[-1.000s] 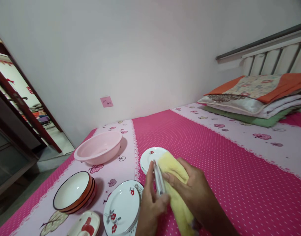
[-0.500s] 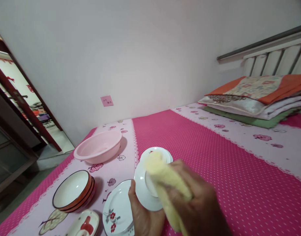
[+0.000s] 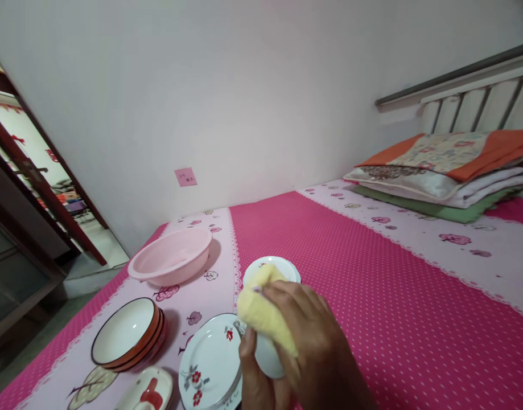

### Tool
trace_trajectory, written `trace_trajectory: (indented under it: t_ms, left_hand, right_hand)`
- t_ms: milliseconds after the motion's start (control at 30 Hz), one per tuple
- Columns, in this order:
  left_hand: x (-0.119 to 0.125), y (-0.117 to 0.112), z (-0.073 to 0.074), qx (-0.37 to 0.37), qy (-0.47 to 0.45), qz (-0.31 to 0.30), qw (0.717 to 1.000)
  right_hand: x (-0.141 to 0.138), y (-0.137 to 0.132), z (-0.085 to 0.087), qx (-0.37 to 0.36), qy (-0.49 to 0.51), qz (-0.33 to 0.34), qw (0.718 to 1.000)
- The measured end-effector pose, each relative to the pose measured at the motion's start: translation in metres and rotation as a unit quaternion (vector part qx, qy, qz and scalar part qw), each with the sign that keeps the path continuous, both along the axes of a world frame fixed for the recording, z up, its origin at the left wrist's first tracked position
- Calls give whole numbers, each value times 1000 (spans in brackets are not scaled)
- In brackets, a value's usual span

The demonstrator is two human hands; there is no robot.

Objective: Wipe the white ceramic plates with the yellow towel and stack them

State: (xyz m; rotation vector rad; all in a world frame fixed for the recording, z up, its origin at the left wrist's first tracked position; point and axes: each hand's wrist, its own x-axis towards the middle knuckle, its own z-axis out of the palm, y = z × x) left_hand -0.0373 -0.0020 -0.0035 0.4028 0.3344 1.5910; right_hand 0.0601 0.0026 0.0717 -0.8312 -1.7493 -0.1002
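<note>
My left hand [image 3: 261,370] grips a small white plate [image 3: 270,357] from below, its thumb up at the near left rim. Most of that plate is hidden behind the cloth and my fingers. In my right hand [image 3: 314,327] is a yellow cloth [image 3: 265,312], bunched up and pressed over the plate. Just beyond, a stack of small white plates [image 3: 255,266] rests on the bedspread, partly covered by the cloth. Left of my hands lies a stack of larger white plates [image 3: 212,359] with red flowers and a dark rim.
Stacked brown-sided bowls [image 3: 127,330] and a white dish with a red pattern [image 3: 150,387] stand at the left. Behind them is a pink basin [image 3: 173,256]. Folded bedding [image 3: 449,171] lies at the far right by the radiator [image 3: 478,105]. A pink note [image 3: 185,176] hangs on the wall.
The cloth and my right hand have shifted left and lower across the plate, covering most of it. My left hand has moved slightly right, uncovering more of the flowered plates.
</note>
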Motion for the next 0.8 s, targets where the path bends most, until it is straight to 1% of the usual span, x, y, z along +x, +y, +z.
trace_trajectory:
  t_ms: [67,133,233,300,367,467,533,567,633,733,800]
  left_hand:
    - [1,0,-4,36,-28,-47,998]
    - [-2,1,-6,81,-54,-82,992]
    - [-9,3,-6,131,-71,-102,983]
    - [-13,4,-5,142,-79,-100,982]
    - [-15,4,-2,137,-89,-79,983]
    - [-18,4,2,116,-97,-43,988]
    - [-19,3,5,97,-89,-34,991]
    - [-19,3,6,89,-83,-32,992]
    - [-17,3,8,78,-77,-29,994]
    - [-9,2,12,67,-70,-44,994]
    - [-2,2,17,52,-64,-62,995]
  right_hand:
    - [11,6,-1,-22,7,-26,999]
    - [20,12,-4,-78,9,-43,996]
    - [28,16,-10,-167,2,-70,983]
    - [28,14,-14,-189,-11,-92,978]
    - [26,10,-16,-214,-32,-96,972]
    - [22,3,-16,-276,-39,-66,958]
    - [20,1,-14,-318,-31,-47,946]
    - [19,1,-13,-325,-23,-45,944]
    - [18,4,-12,-300,-6,-58,952]
    - [18,13,-16,-186,18,-75,980]
    - [18,18,-18,-116,26,-66,991]
